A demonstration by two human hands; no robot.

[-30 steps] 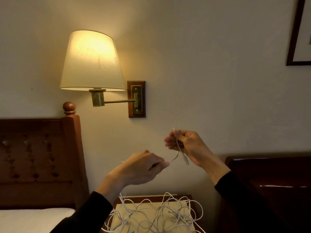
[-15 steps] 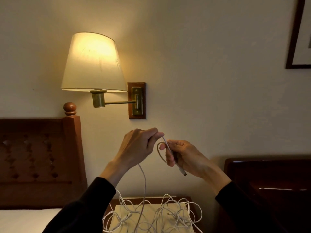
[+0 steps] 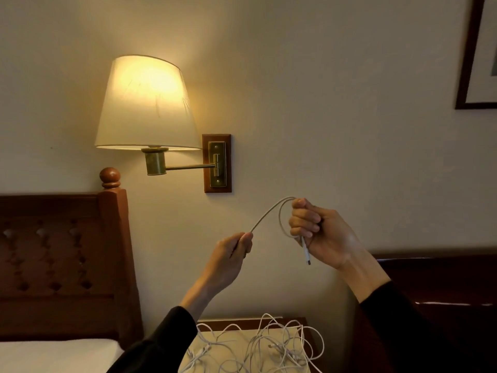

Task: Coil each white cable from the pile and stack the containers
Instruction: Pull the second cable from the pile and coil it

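Left hand [image 3: 230,254] has dropped away, pulling white cable [image 3: 269,211] taut from right hand [image 3: 320,232], both grips pinching it above table [image 3: 306,323] pile [image 3: 269,348]; keep loops even.

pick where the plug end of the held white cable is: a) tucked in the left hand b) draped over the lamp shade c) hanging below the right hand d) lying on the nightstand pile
c: the white cable loops over the right hand, and its plug end dangles below that fist, while the left hand pinches the cable's other stretch.
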